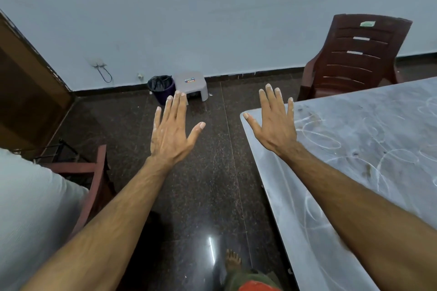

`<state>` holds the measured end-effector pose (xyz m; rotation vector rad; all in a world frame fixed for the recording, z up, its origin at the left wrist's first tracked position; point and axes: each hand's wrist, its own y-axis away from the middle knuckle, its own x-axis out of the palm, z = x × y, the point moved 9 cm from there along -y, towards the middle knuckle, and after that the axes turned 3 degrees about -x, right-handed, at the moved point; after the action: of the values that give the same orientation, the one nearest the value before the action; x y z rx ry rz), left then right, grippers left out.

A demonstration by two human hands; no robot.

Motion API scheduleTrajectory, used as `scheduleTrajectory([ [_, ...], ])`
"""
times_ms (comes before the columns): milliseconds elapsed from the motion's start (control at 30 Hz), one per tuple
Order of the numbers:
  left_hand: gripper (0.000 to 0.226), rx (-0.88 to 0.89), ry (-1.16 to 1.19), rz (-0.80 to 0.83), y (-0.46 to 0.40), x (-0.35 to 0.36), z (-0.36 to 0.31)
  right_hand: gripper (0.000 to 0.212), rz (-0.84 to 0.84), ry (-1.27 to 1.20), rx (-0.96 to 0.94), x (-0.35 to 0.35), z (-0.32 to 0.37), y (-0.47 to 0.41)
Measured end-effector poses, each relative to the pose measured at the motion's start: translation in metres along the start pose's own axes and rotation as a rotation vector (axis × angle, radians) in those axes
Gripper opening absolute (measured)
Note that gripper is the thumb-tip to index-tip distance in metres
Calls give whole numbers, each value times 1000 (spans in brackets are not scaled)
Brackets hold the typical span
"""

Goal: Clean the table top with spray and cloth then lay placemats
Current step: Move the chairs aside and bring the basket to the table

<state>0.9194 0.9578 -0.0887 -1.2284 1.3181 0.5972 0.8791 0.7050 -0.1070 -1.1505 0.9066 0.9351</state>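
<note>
A grey table top [369, 139] fills the right side, marked with white chalk-like scribbles and a few dark smudges. My right hand [274, 123] is stretched out flat over the table's near left corner, fingers spread, holding nothing. My left hand [172, 132] is held out flat over the dark floor to the left of the table, fingers spread and empty. No spray bottle, cloth or placemat is in view.
A dark red plastic chair [354, 56] stands at the table's far end. By the wall sit a purple bin [162, 88] and a grey plastic stool [191, 84]. A red chair frame [94, 172] and white fabric [30, 208] are at the left. A wooden door [26, 92] stands far left.
</note>
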Motion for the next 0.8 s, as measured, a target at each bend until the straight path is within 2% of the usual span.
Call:
scheduleTrajectory([
  [400, 85, -21, 26, -17, -157, 36, 39, 79, -23, -22, 9, 30, -22, -154],
  [633, 86, 29, 62, -17, -230, 65, 51, 83, -10, 3, 45, 59, -26, -211],
  [800, 90, 97, 92, 47, -294, 96, 68, 84, -3, 29, 119, 84, -33, -251],
])
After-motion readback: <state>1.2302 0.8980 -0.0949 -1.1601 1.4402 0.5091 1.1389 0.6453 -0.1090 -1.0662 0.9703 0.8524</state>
